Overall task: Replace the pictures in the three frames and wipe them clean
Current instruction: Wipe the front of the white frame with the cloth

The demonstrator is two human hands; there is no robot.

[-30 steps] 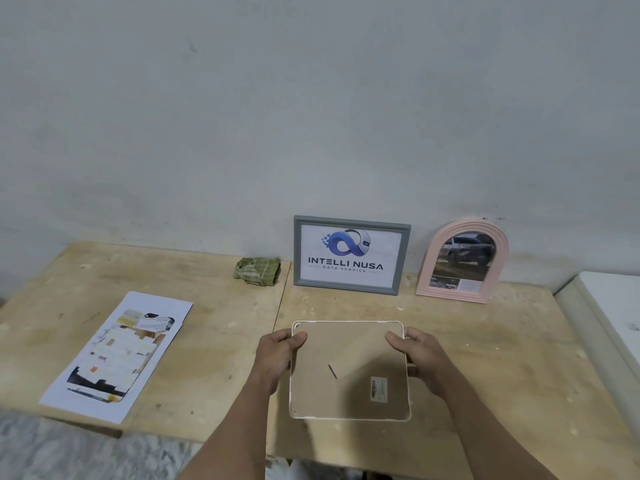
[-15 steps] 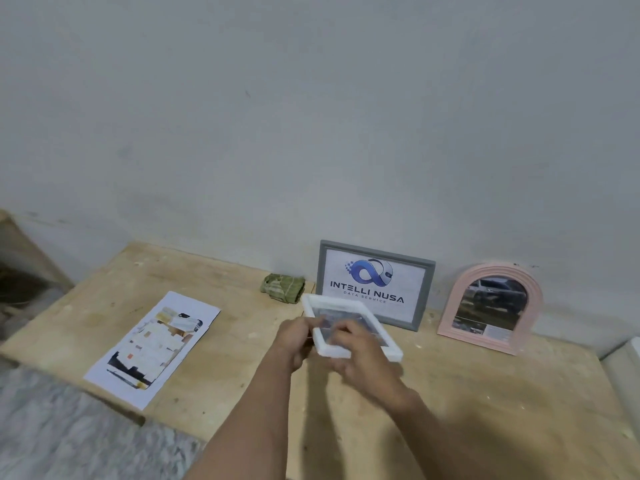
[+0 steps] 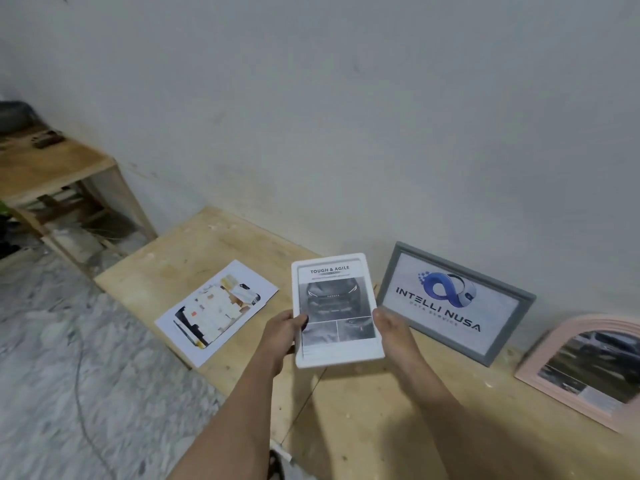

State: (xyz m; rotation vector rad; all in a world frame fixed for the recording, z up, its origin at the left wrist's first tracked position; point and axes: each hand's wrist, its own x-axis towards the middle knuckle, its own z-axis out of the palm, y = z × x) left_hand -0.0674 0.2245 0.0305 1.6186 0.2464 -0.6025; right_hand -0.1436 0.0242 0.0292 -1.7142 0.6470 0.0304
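Observation:
I hold a white frame (image 3: 334,299) upright above the wooden table (image 3: 363,417), its front facing me with a grey car picture headed "TOUGH & AGILE". My left hand (image 3: 282,336) grips its lower left edge and my right hand (image 3: 393,329) grips its lower right edge. A grey frame (image 3: 453,299) with a blue logo picture leans on the wall to the right. A pink arched frame (image 3: 588,368) with a car picture leans further right. The green cloth is hidden behind the white frame.
A printed sheet (image 3: 216,310) lies flat on the table's left part. A low wooden shelf (image 3: 59,178) stands at the far left by the wall. Marbled floor (image 3: 69,375) lies below the table's left edge.
The white frame was lying face down on the table; both hands lifted it and turned it upright with its picture facing me. My view swung left.

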